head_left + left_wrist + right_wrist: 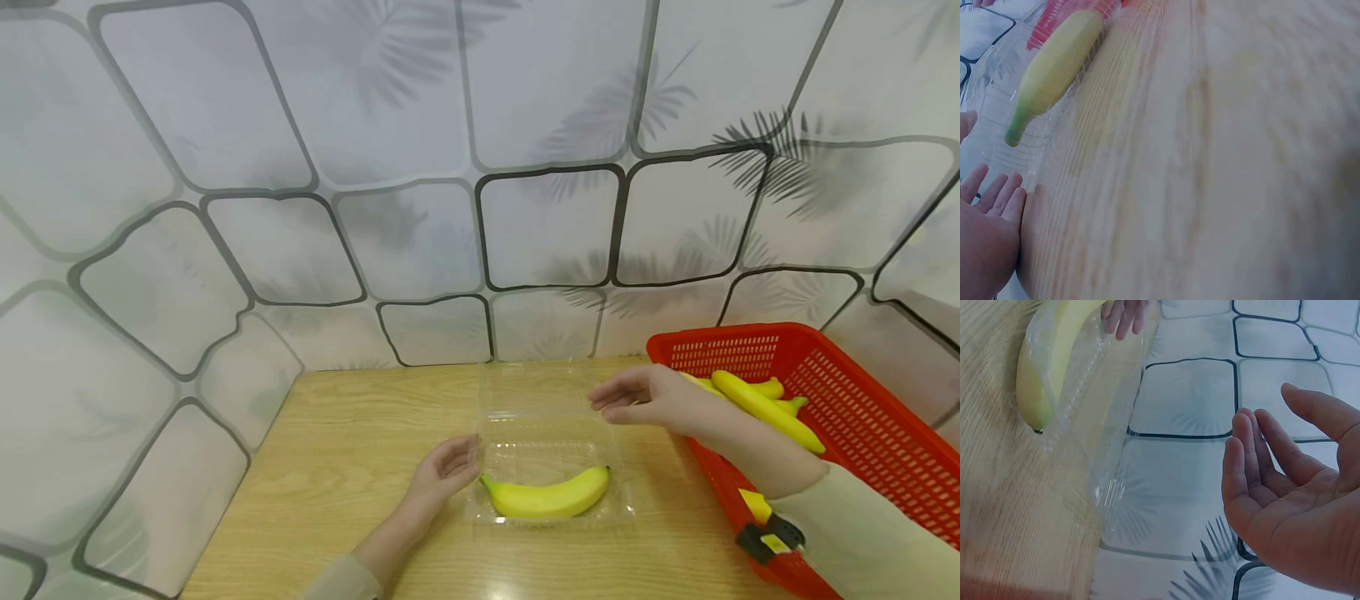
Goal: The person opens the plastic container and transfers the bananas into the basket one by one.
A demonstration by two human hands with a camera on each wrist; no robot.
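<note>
A clear plastic clamshell box [517, 454] lies with its lid raised at the back on the wooden table. One yellow banana [551, 495] rests in its front part, green stem toward the left. At the box's left side is my left hand [442, 472], fingers extended and thumb apart; in the left wrist view its fingertips [999, 187] are by the box's edge, and whether they touch cannot be told. My right hand [660, 402] hovers beside the lid's right edge. The right wrist view shows its fingers [1260, 456] slightly bent, with nothing between them and the thumb.
A red perforated basket [712, 467] stands at the right, holding several bananas [765, 408]; my right forearm reaches across it. Wooden tabletop [337, 467] extends left of the box. A patterned wall covering [420, 250] rises behind the table.
</note>
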